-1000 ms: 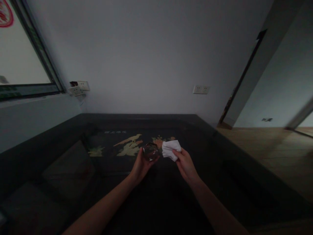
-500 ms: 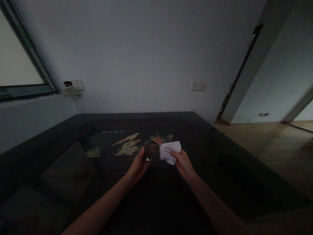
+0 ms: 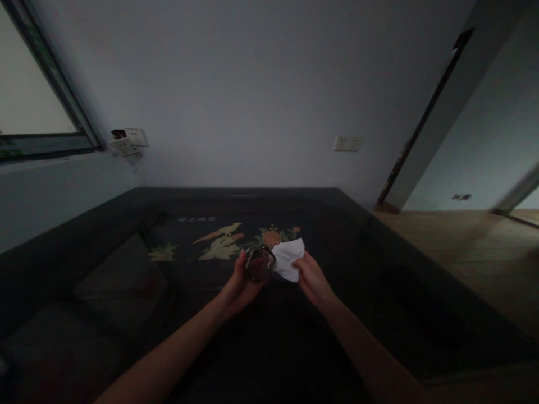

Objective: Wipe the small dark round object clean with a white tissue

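My left hand [image 3: 237, 289] is wrapped around a small clear glass [image 3: 259, 262], held tilted above a dark table. My right hand [image 3: 310, 280] pinches a crumpled white tissue [image 3: 288, 259] and presses it against the glass's right side. Both hands hover over the table's middle, just in front of a painted bird-and-flower picture [image 3: 229, 242].
The dark glossy table [image 3: 379, 269] fills the lower view and meets a pale wall at the back. Wall sockets [image 3: 347, 143] sit on the wall, more sockets [image 3: 126, 140] by a window at left. Wooden floor [image 3: 471, 247] and a doorway lie to the right.
The tissue in my right hand moved from beside the glass to against it, and my left hand turned the glass a little. Both hands stayed over the same spot.
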Tool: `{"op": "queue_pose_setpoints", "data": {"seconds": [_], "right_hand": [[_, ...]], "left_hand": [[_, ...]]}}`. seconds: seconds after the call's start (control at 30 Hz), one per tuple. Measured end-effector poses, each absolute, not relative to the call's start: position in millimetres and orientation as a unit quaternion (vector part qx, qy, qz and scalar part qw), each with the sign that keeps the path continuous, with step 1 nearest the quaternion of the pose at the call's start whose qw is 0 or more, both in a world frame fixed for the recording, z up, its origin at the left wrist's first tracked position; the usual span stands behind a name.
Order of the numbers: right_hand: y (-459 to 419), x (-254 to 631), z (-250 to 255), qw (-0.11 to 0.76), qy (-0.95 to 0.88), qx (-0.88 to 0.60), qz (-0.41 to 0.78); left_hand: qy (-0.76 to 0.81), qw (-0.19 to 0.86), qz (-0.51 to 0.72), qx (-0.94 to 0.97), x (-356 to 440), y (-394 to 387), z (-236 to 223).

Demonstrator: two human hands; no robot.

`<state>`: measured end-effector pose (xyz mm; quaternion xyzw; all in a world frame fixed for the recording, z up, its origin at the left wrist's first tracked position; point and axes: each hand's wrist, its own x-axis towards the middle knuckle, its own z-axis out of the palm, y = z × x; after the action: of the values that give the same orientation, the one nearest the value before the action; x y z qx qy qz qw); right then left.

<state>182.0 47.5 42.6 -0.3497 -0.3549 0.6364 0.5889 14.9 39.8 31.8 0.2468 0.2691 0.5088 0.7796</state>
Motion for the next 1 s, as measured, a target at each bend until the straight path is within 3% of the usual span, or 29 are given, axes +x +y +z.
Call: {"op": "queue_pose_setpoints", "data": {"seconds": [0.2, 0.8, 1.0], "right_hand": [[48, 180, 34, 0.563, -0.397, -0.376, 0.619], [58, 203, 43, 0.556, -0.47, -0.393, 0.562], [59, 206, 48, 0.607, -0.547, -0.463, 0.344]], "left_hand": [[0.244, 0.795, 0.475, 0.288, 17, 36, 32], [0.306, 0.711, 0.53, 0.347, 14, 50, 30], [0.391, 0.613, 0.525, 0.443, 4, 52, 27]]}}
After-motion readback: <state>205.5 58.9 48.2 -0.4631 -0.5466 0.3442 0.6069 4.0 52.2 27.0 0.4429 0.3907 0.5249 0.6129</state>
